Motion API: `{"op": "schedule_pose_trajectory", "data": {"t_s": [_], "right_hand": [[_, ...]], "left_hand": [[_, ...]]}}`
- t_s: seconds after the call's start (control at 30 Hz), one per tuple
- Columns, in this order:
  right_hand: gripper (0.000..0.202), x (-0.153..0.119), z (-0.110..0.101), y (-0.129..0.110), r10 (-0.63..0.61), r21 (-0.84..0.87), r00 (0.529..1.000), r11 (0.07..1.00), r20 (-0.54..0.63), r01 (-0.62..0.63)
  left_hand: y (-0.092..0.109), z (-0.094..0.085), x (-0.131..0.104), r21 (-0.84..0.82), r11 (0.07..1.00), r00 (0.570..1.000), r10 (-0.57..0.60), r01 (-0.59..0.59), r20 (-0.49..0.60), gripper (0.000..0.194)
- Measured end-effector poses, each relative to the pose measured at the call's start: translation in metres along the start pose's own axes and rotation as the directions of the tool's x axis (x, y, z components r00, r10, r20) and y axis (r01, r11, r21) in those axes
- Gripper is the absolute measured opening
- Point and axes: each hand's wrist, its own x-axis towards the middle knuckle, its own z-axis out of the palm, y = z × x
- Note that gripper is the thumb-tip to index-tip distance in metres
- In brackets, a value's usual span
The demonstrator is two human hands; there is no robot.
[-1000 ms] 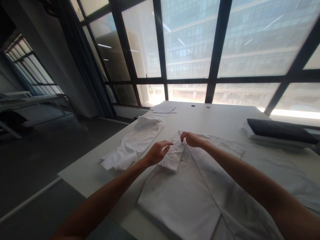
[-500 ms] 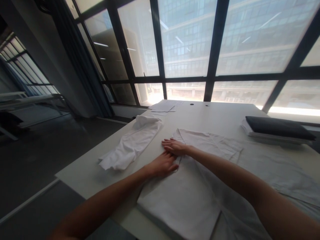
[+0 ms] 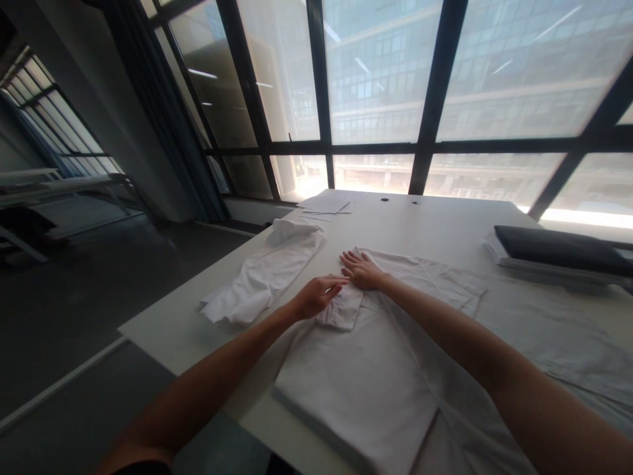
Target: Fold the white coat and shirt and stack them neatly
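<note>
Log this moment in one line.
left hand: over gathered white piece | right hand: flat on white fabric | left side: crumpled white cloth | right side: dark cloth on white stack

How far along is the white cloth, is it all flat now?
The near part of the big white cloth looks flat already. In hand is the puckered piece, with the right hand spread at its far end and the left hand close by. Its wrinkles seem left to smooth, maybe the crumpled separate cloth too.
</note>
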Motion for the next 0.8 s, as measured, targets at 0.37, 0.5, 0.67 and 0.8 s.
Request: {"op": "schedule_pose_trajectory", "data": {"t_s": [0.37,0.5,0.67,0.8], "right_hand": [[0.058,-0.003,0.003,-0.001,0.063,0.099,0.991,0.994,-0.116,-0.051],[0.053,-0.004,-0.005,0.001,0.252,0.293,0.907,0.944,-0.337,-0.154],[0.052,-0.017,-0.040,0.025,0.525,0.478,0.713,0.827,-0.464,-0.298],[0.049,-0.050,-0.050,0.023,0.496,0.412,0.761,0.850,-0.419,-0.327]], "left_hand": [[0.026,0.010,-0.021,0.071,0.974,0.865,0.155,-0.214,0.477,0.060],[0.036,-0.002,-0.018,-0.163,0.972,0.956,0.203,-0.170,0.212,0.037],[0.038,-0.007,-0.006,-0.111,0.981,0.983,0.148,-0.160,-0.109,0.038],[0.042,0.008,-0.003,0.068,0.982,0.977,0.168,-0.178,0.130,0.052]]}}
